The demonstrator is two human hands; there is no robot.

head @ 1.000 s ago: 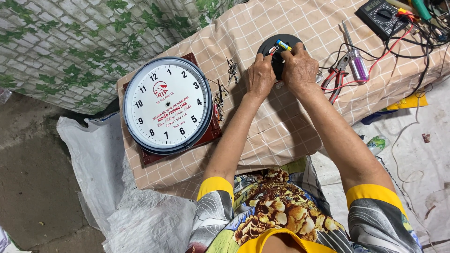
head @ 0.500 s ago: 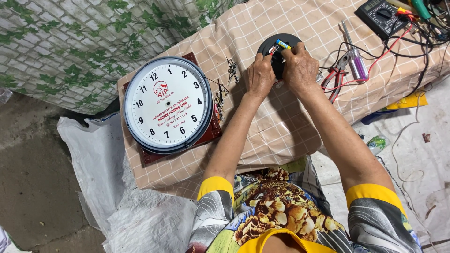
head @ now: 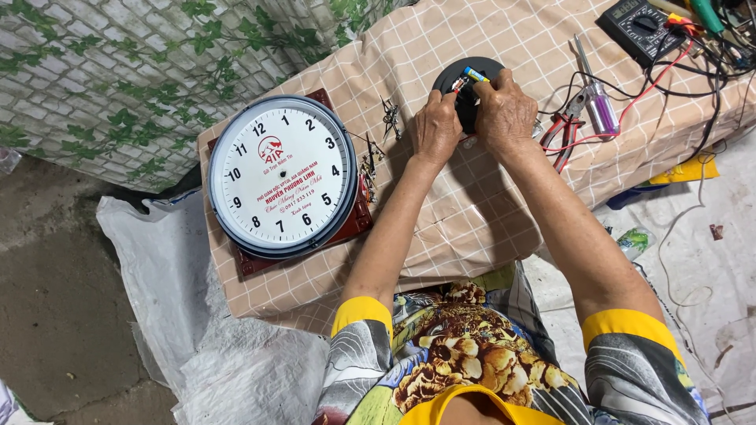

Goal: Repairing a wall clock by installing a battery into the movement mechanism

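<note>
A round white wall clock [head: 282, 176] lies on the left of the bench [head: 472, 212], pliers [head: 565, 134] and a multimeter [head: 639, 25] on the far right.

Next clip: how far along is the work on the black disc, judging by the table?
Done, apparently: the clock lies face up on a red board with no hands on its dial, and loose metal bits sit beside it. In hand: left hand and right hand both grip the black disc, a small battery at its top. Left: disc and clock lie apart; pliers and screwdriver lie unused.
</note>
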